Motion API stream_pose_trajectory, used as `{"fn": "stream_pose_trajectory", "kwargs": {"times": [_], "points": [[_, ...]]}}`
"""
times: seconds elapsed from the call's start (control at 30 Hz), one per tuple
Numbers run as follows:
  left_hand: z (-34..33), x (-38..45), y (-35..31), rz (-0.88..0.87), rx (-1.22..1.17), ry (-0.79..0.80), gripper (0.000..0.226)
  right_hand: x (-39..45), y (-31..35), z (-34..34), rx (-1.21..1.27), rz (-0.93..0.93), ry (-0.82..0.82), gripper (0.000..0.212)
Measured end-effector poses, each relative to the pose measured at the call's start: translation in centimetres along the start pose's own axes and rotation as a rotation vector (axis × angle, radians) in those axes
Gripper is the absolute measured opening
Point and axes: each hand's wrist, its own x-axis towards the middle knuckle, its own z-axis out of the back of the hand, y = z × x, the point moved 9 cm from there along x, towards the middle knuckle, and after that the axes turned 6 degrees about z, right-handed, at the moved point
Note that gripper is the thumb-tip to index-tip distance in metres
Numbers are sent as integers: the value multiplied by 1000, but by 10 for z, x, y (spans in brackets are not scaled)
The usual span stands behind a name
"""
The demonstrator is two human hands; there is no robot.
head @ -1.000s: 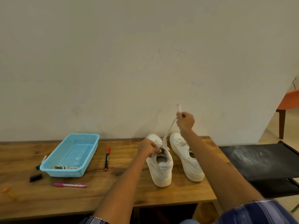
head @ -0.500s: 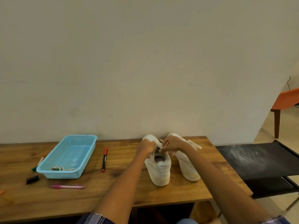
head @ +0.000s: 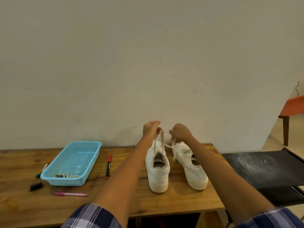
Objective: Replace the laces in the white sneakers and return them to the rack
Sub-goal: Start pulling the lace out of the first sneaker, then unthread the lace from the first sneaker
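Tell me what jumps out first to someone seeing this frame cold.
Two hands raised at the middle of the wooden table: the left hand and right hand each pinch an end of a white lace pulled up from the left sneaker, with the right sneaker beside it. At the left, a blue basket holds loose laces, with pens scattered around it.

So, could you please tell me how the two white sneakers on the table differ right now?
The left sneaker has its lace pulled upward by the left hand, and the right hand grips a lace end too; the right sneaker is untouched. The left sneaker points straight at the wall; the right sneaker angles inward. Both stand upright, heels toward the person.
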Motion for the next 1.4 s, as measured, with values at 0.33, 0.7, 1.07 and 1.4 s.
{"fn": "stream_pose_trajectory", "kwargs": {"times": [0.33, 0.7, 1.07, 1.4], "points": [[5, -7, -99, -368, 72, -109, 28, -3, 13, -15, 489, 52, -63, 31], [89, -2, -31, -206, 666, -639, 29, 5, 23, 73, 861, 166, -563, 26], [59, 27, 73, 144, 1263, -92, 30, -20, -21, -36, -263, -150, 353, 10], [8, -12, 88, -135, 1099, -9, 37, -37, -57, -111, -279, -76, 442, 24]]}}
